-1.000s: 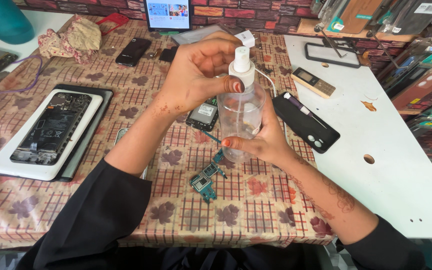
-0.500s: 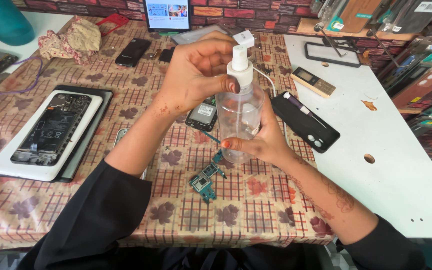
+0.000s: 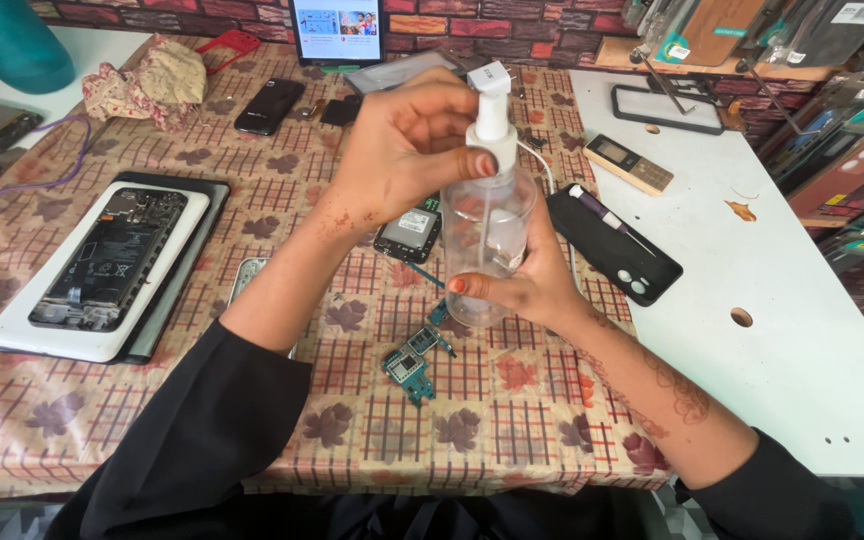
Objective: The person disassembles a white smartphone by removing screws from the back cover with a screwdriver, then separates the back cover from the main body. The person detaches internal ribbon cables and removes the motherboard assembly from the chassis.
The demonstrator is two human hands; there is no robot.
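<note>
Patterned cloth in brown and red checks covers the table (image 3: 72,420) where we work, with a bare white worktop (image 3: 812,330) joining it on our right. On the cloth to our left lies an opened phone (image 3: 112,260) resting face down on a white slab, its insides showing. Nearer the middle, a black phone case (image 3: 617,250) carries a small screwdriver (image 3: 607,215), and a blue-green circuit board (image 3: 412,362) lies just below our hands.

We hold the clear pump bottle (image 3: 487,235) upright above the cloth, between the board and the case. Our right hand (image 3: 527,280) wraps the lower body from behind, thumb across the front. Our left hand (image 3: 407,150) is closed around the neck just under the white pump head (image 3: 490,105), fingertips pinching the collar.

We judge the bottle light: it looks nearly empty, though how much liquid is left we cannot tell. Its thin, clear plastic wall should give a little under a squeeze and may be slick, so the body wants a broad, gentle wrap. The ribbed collar is the stiffer place to take hold; the slim nozzle is the part most likely to snap or tip.
</note>
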